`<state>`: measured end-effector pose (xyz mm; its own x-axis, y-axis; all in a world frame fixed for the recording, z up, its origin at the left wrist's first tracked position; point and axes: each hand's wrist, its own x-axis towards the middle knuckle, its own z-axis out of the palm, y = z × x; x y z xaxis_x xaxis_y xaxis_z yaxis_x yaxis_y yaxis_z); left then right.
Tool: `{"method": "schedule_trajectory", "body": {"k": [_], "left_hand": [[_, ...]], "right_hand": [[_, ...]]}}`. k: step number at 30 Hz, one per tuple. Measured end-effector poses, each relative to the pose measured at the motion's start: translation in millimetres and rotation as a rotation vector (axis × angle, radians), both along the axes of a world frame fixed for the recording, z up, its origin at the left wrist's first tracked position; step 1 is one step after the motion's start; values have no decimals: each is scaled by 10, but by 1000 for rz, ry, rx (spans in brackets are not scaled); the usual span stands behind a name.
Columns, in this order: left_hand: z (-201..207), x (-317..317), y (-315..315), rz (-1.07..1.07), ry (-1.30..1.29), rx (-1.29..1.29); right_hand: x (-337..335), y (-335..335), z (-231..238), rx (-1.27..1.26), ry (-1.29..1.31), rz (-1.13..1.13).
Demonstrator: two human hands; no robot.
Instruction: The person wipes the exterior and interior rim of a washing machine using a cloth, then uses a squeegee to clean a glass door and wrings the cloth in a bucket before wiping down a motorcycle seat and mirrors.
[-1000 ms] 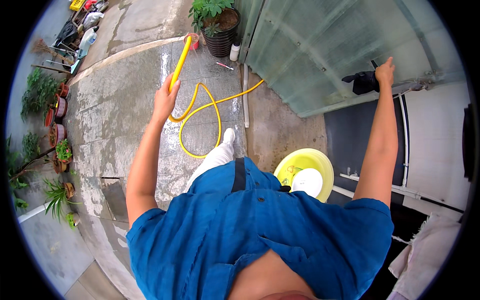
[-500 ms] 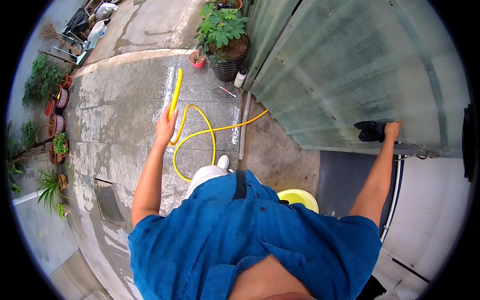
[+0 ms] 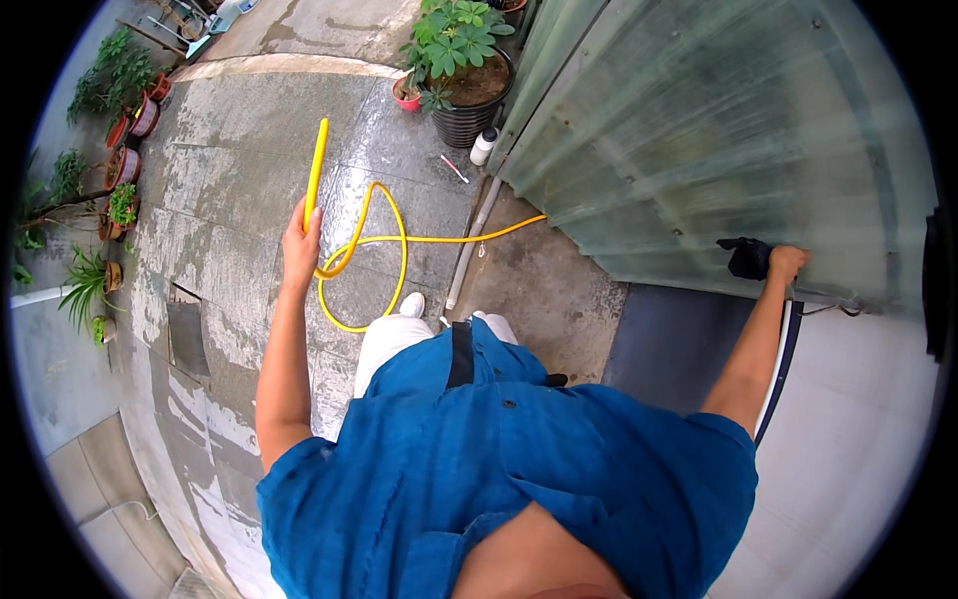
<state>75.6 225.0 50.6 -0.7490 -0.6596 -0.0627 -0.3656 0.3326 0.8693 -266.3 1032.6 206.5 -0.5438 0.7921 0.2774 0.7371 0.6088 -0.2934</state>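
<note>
Left hand (image 3: 301, 248) grips hose (image 3: 315, 170), right hand (image 3: 787, 263) at black bundle (image 3: 748, 258)

The left hand is wrapped around the yellow hose near its free end, which points away from the body. The rest loops on the paving (image 3: 225, 220), just right of that hand, then crosses the pipe (image 3: 462, 275) at the paving's right edge toward the green panel (image 3: 679, 150). The right hand touches the bundle near the panel's lower edge; whether it grasps it, I cannot tell.
</note>
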Motion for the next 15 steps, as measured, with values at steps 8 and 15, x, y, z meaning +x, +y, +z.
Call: {"method": "schedule_trajectory", "body": {"k": [8,15], "left_hand": [[-65,292,449,187,-58,-23],[63,633,770,336,-12,33]], "right_hand": [[-1030,6,-298,12,95,297],[-1427,-506,-482,57,-265,435]]}}
